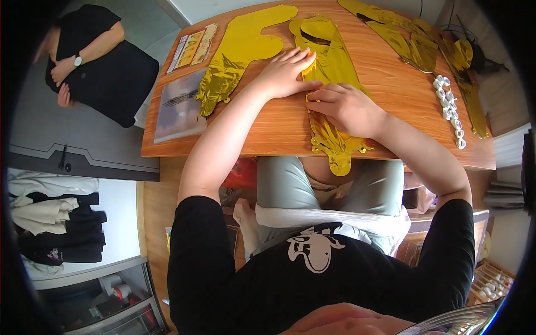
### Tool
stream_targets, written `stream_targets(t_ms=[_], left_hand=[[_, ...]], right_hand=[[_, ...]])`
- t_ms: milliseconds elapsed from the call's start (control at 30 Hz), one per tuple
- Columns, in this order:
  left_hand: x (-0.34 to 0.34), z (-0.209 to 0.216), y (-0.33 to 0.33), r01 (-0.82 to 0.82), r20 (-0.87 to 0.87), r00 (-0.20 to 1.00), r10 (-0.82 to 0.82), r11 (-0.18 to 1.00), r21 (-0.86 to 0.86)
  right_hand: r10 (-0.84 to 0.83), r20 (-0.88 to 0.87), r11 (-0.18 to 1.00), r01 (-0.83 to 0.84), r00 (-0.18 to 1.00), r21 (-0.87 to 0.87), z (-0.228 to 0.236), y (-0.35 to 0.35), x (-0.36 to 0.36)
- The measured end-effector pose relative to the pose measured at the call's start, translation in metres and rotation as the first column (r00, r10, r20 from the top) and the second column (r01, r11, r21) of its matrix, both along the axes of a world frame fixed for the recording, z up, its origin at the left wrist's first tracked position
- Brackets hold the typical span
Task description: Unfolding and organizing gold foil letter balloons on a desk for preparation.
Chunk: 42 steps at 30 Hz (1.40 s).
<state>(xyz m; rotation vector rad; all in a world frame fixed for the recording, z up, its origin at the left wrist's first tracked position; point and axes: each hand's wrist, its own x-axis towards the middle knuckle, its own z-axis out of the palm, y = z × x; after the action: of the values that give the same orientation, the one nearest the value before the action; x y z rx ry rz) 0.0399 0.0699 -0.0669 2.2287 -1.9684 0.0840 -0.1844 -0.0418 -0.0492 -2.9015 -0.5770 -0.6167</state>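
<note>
A flat gold foil balloon (334,47) lies under both my hands, its rounded tail (339,163) hanging past the table's near edge. My left hand (287,73) rests on the balloon's left edge, fingers stretched out and thumb pointing toward the other hand. Closer to me, my right hand (353,110) is closed, its curled fingers pinching the foil at that same edge. The foil beneath the right hand is crumpled and partly hidden. To the left lies another gold foil balloon (251,36), flat and partly wrinkled.
More gold foil (410,44) lies at the table's far right, near a string of white coiled pieces (448,109). A clear plastic bag (180,109) and a printed card (192,47) lie at left. Beyond the wooden table (268,131), a person in black (106,67) stands at left.
</note>
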Motion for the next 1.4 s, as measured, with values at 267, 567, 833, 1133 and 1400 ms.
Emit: stream_targets(t_ms=[267, 567, 833, 1133, 1400], left_hand=[[0.009, 0.013, -0.003, 0.006, -0.206, 0.979, 0.008, 0.998, 0.069], [0.029, 0.029, -0.015, 0.098, -0.503, 0.863, -0.049, 0.993, 0.07], [0.027, 0.035, -0.014, -0.077, -0.26, 0.962, 0.083, 0.996, 0.032], [0.018, 0.05, -0.017, -0.112, 0.128, 0.987, 0.096, 0.985, 0.13], [0.028, 0.047, -0.024, -0.133, 0.081, 0.989, 0.123, 0.983, 0.126]], right_hand=[[0.073, -0.043, 0.995, -0.069, 0.996, 0.074, 0.001, 0.003, 0.001], [0.085, -0.006, 0.992, -0.085, 0.996, 0.089, -0.003, -0.002, -0.003], [0.092, -0.014, 0.992, -0.09, 0.996, 0.087, -0.004, -0.005, -0.002], [0.083, -0.037, 0.995, -0.081, 0.996, 0.057, -0.003, -0.004, -0.003], [0.077, -0.087, 0.997, -0.075, 0.993, 0.028, -0.003, -0.005, -0.001]])
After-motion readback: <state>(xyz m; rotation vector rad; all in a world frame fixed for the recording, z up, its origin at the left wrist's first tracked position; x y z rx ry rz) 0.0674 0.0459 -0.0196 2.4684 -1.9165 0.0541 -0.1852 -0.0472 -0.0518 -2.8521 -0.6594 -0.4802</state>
